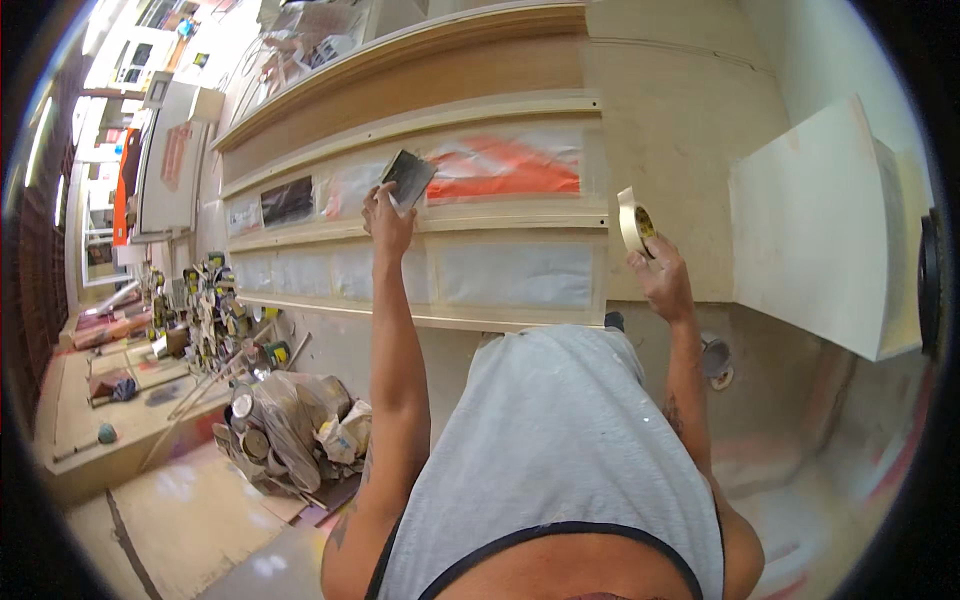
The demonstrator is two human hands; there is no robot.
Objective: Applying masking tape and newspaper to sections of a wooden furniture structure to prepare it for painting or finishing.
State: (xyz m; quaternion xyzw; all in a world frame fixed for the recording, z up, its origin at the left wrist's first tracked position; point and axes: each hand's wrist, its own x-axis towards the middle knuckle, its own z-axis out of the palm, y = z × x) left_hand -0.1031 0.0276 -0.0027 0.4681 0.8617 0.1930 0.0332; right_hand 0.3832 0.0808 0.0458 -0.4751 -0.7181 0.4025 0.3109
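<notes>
My left hand (388, 215) is closed on a dark grey, flat rectangular piece (410, 178) with a pale edge; I cannot tell its exact kind. It is over a long cream wooden frame (490, 218) whose recessed panels are covered with plastic sheeting (515, 272). One covered stretch has an orange-red patch (500, 180) just right of the piece. To the right, my right hand (663, 275) grips a roll of masking tape (636, 225), held beside the frame's right end. A short end of tape sticks up from the roll.
A white box-like panel (810, 225) stands at the right. On the left, several cans and bottles (205, 305) crowd the floor. Nearer lies a bag of used cans and rubbish (290, 425). A metal can (715, 357) is on the floor by my right forearm.
</notes>
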